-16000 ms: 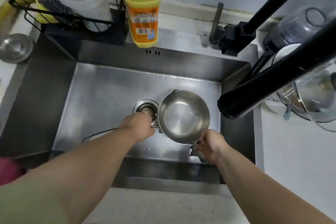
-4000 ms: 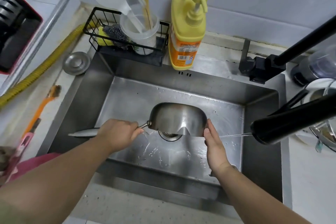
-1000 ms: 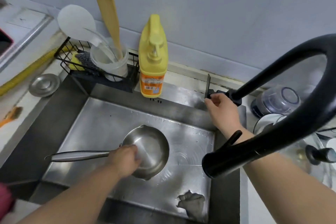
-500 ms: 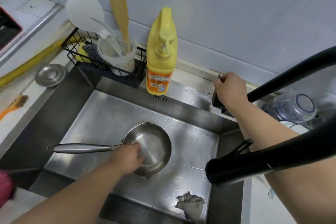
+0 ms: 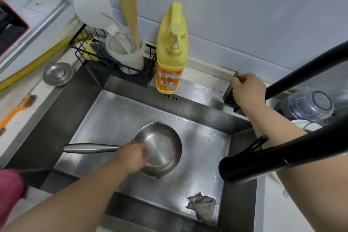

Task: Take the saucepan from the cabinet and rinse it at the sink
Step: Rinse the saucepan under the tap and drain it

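Note:
A small steel saucepan (image 5: 163, 149) with a long handle pointing left is held over the middle of the steel sink (image 5: 105, 118), its inside facing up. My left hand (image 5: 132, 157) grips it at the rim where the handle joins. My right hand (image 5: 246, 90) is closed on the black faucet lever (image 5: 236, 75) at the back right of the sink. The black faucet spout (image 5: 263, 164) hangs over the sink's right side, and no water runs from it.
A yellow soap pump bottle (image 5: 172, 51) stands behind the sink. A black wire rack (image 5: 113, 62) holds a cup of utensils and a scrubber. A grey rag (image 5: 202, 206) lies in the sink's near right corner. Bowls (image 5: 308, 105) stand at the right, a steel lid (image 5: 58, 74) at the left.
My right hand has moved from the faucet base up onto the lever. The saucepan has stayed in my left hand, barely shifted.

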